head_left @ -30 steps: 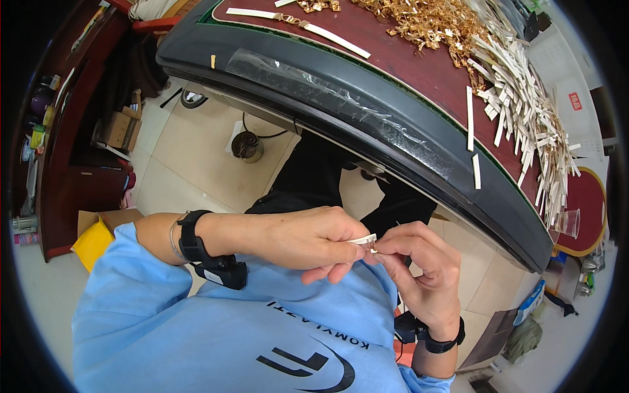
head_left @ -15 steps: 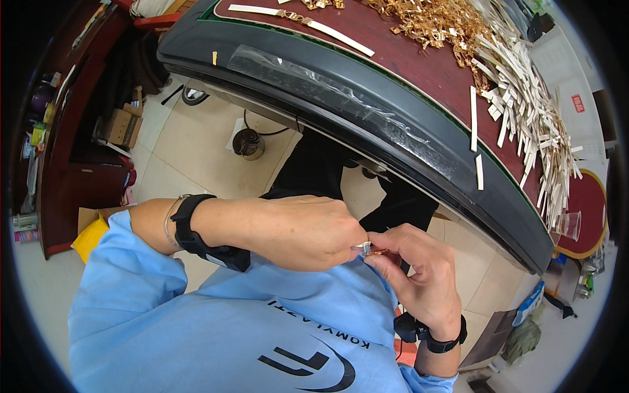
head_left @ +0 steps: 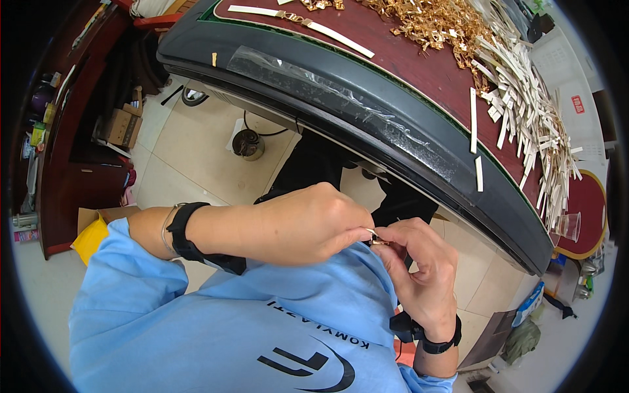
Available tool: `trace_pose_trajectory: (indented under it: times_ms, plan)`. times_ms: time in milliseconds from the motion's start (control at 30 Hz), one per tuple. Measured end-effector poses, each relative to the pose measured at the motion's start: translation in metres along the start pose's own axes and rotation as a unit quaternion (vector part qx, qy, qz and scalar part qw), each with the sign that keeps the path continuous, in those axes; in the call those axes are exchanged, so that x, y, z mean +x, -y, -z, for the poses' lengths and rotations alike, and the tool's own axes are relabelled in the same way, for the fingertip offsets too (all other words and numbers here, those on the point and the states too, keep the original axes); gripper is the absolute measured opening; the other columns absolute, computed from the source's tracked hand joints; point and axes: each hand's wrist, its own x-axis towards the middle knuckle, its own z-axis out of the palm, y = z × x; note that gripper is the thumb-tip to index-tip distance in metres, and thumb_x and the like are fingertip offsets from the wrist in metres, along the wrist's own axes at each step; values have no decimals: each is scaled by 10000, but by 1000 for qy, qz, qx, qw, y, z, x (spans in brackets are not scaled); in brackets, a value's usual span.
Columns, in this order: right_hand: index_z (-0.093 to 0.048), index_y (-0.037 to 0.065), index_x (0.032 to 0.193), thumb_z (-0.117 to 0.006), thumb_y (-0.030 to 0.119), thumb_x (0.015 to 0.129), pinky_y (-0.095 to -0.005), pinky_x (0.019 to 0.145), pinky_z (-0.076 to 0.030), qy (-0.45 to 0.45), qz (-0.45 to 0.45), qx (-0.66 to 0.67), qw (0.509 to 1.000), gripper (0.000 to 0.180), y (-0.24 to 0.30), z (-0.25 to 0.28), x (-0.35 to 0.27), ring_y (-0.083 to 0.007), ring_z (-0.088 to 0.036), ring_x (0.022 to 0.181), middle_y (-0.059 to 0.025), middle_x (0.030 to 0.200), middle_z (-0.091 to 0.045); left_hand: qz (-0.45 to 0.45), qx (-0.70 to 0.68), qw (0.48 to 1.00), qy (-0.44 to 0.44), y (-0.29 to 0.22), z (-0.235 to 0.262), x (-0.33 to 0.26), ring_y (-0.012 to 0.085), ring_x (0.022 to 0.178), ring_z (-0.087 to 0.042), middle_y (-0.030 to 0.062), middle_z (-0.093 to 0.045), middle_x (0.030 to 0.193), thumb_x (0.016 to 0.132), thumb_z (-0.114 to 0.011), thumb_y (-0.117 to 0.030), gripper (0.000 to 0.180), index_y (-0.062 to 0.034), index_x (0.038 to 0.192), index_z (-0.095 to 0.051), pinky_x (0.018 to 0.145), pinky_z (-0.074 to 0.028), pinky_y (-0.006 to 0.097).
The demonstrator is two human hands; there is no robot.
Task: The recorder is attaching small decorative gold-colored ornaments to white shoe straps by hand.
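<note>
My left hand (head_left: 321, 219) and my right hand (head_left: 422, 262) meet in front of my shirt, below the table edge. Thumb and finger of the left pinch the end of a narrow white strap (head_left: 371, 231); most of it is hidden by the hand. Between the right thumb and forefinger sits a small gold buckle (head_left: 378, 242), touching or very near the strap. Whether the strap passes through it is too small to tell. On the table, a gold clasp (head_left: 295, 18) joins two white strap pieces.
The dark red tabletop (head_left: 419, 72) has a thick black padded edge (head_left: 327, 92). Gold buckles (head_left: 439, 26) are heaped at the far side, beside a pile of white straps (head_left: 524, 105). A clear plastic cup (head_left: 569, 226) stands right. A metal can (head_left: 247, 144) is on the floor.
My left hand has rolled, so its thumb and the white strap now show. Both hands have shifted slightly; the right still pinches the gold piece.
</note>
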Motion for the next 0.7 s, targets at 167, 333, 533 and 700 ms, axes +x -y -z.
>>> trace_pose_trajectory:
  times_ms: [167, 333, 533, 700]
  plan:
    - [-673, -15, 929, -722, -78, 759, -296, 561, -493, 9, -6, 49, 999, 189, 4, 2, -1, -221, -631, 687, -115, 823, -645, 85, -145, 983, 71, -5, 9, -1, 142, 547, -607, 79, -625, 670, 963, -559, -117, 170, 17, 956, -663, 523, -473, 274]
    - [-666, -22, 936, -719, -94, 755, -297, 563, -495, -47, 31, -2, 998, 201, 4, -4, 1, -227, -631, 692, -116, 824, -645, 225, -278, 933, 40, -15, 7, -1, 97, 468, -573, 55, -623, 664, 984, -549, -144, 185, -1, 947, -659, 460, -439, 232]
    - [-662, -29, 929, -715, -107, 748, -295, 561, -496, -49, 43, -9, 998, 204, 5, -5, 0, -229, -630, 692, -124, 826, -644, -94, 39, 992, -77, 8, -7, -7, 180, 548, -625, 79, -625, 701, 920, -631, -102, 133, 8, 991, -654, 483, -490, 297]
    - [-671, -21, 935, -718, -101, 752, -283, 549, -492, -40, 42, -2, 998, 205, 5, -3, -2, -211, -623, 676, -121, 824, -644, -126, 116, 981, -89, 3, -8, -10, 271, 616, -629, 109, -612, 718, 887, -648, -85, 110, 15, 932, -639, 528, -509, 355]
